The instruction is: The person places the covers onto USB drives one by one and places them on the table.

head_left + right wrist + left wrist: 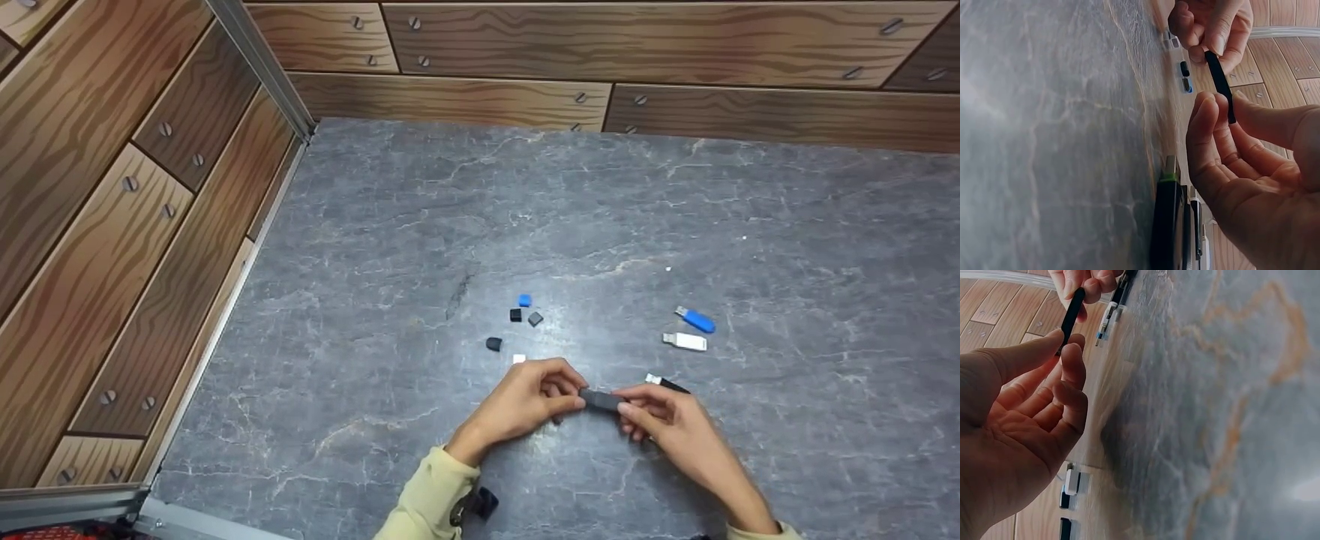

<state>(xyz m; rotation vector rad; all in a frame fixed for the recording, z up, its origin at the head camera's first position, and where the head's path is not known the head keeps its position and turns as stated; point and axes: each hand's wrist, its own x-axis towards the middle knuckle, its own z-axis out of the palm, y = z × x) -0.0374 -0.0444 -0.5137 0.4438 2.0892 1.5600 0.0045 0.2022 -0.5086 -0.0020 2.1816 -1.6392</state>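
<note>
Between both hands is a dark grey USB stick (601, 400), with no metal plug showing. My left hand (529, 401) pinches one end between thumb and fingertips, and my right hand (667, 420) pinches the other end. In the wrist views the stick (1074, 312) looks thin and tilted, raised above the table. By the right hand lie a black USB stick (670, 385), a white one (688, 342) and a blue one (697, 320), plugs bare. Near the left hand is a white cap (519, 358), partly hidden behind it.
Beyond the left hand lie a blue cap (525, 300), a grey cap (535, 319), a square black cap (515, 315) and a rounded black cap (493, 343). Wood-patterned panels (495, 37) bound the grey marbled table (375, 262) at the back and left.
</note>
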